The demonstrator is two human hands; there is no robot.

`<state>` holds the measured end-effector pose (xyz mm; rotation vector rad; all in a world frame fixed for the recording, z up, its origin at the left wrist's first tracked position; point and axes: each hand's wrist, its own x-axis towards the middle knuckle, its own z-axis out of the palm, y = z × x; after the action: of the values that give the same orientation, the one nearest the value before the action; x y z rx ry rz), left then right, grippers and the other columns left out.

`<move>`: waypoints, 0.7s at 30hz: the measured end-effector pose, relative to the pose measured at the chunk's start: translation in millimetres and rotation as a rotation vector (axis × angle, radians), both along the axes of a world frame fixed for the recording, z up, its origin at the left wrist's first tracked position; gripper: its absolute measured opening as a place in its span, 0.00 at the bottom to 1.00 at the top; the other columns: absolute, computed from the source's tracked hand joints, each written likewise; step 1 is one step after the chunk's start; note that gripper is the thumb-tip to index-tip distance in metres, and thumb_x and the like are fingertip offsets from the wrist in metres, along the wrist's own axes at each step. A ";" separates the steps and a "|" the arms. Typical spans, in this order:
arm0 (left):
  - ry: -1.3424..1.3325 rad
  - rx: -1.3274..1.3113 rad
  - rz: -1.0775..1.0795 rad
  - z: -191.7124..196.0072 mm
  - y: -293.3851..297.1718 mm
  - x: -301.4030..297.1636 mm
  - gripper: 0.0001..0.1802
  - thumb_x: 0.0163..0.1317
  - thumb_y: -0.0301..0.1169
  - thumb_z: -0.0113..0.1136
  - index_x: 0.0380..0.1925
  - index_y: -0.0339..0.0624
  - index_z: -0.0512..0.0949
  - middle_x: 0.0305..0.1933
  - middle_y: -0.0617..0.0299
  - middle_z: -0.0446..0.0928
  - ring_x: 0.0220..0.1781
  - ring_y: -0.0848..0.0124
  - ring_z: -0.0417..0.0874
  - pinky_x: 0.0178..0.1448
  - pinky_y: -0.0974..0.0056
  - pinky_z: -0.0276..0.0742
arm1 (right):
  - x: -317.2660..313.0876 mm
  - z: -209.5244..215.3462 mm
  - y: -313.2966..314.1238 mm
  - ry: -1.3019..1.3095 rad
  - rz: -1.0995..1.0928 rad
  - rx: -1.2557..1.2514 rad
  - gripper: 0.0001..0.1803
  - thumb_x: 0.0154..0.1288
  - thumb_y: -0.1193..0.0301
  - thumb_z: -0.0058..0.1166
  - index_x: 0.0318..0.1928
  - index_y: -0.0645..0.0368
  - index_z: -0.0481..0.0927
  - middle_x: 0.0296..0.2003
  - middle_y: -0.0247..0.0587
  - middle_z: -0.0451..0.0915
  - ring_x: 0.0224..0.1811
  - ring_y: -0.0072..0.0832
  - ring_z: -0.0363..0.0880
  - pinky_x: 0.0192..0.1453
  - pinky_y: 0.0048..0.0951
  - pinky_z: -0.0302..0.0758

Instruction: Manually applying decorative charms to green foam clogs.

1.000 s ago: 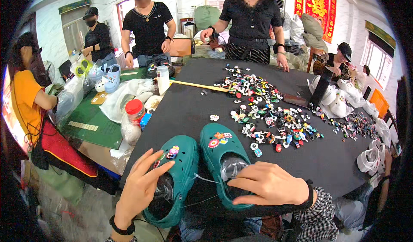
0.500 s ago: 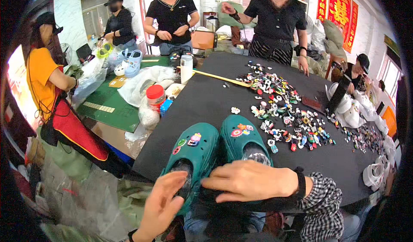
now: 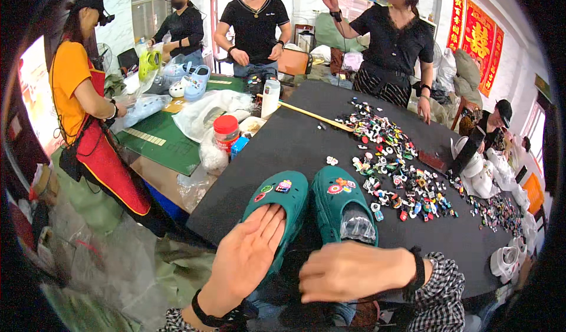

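Observation:
Two green clogs stand side by side on the black tabletop, toes pointing away from me. The left clog (image 3: 293, 197) carries several colourful shoe charms on its toe; the right clog (image 3: 325, 197) has charms too, and clear plastic (image 3: 357, 224) shows in its opening. My left hand (image 3: 244, 258) is open, palm up, with straight fingers slipped partly into the left clog's opening, so the fingertips are hidden. Over the heel end of the right clog is my right hand (image 3: 356, 271), back upward, its fingers bent and blurred. Whether it grips anything is hidden.
Loose shoe charms (image 3: 407, 184) lie heaped to the right, with a yellow stick (image 3: 312, 115) behind them. A red-lidded jar (image 3: 226, 132) and white bottle (image 3: 270, 98) stand at left. White clogs (image 3: 506, 261) sit at the right edge. Several people stand around the tables.
My left hand has moved forward and its fingers have entered the left clog. My right hand has drawn back and slightly right, its fingers more bent. The view has shifted slightly.

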<state>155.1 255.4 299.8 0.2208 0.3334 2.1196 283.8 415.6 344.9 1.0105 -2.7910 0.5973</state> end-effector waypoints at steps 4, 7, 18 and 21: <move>0.173 -0.118 0.048 -19.8 -7.6 22.8 0.34 0.67 0.27 0.46 0.72 0.36 0.49 0.78 0.53 0.46 0.80 0.61 0.45 0.81 0.59 0.39 | -28.1 22.7 23.6 0.216 -0.206 -0.121 0.09 0.64 0.69 0.56 0.36 0.63 0.76 0.35 0.44 0.76 0.39 0.42 0.78 0.41 0.38 0.77; 0.447 -0.019 0.044 -38.7 -8.2 48.2 0.40 0.64 0.25 0.51 0.73 0.31 0.44 0.79 0.50 0.42 0.80 0.60 0.41 0.81 0.57 0.32 | -38.1 23.9 14.2 0.213 -0.357 -0.204 0.11 0.63 0.72 0.56 0.44 0.63 0.77 0.42 0.46 0.75 0.44 0.43 0.78 0.47 0.37 0.77; 0.679 -0.195 -0.088 -52.1 -3.5 59.4 0.36 0.67 0.34 0.51 0.70 0.29 0.52 0.76 0.49 0.52 0.79 0.61 0.48 0.80 0.58 0.37 | -25.7 8.9 9.3 0.444 -0.490 0.066 0.20 0.54 0.76 0.58 0.50 0.63 0.78 0.48 0.44 0.74 0.44 0.39 0.74 0.48 0.34 0.76; 0.704 -0.209 -0.141 -55.7 -8.4 61.4 0.33 0.74 0.32 0.45 0.73 0.35 0.47 0.79 0.48 0.38 0.81 0.55 0.35 0.81 0.50 0.30 | -22.8 2.1 7.8 0.448 -0.502 0.047 0.17 0.53 0.77 0.58 0.46 0.62 0.77 0.46 0.44 0.74 0.43 0.39 0.73 0.47 0.35 0.75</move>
<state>216.5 247.1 244.0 0.8431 0.9142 1.7914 261.0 423.5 347.1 0.3518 -2.5062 0.2061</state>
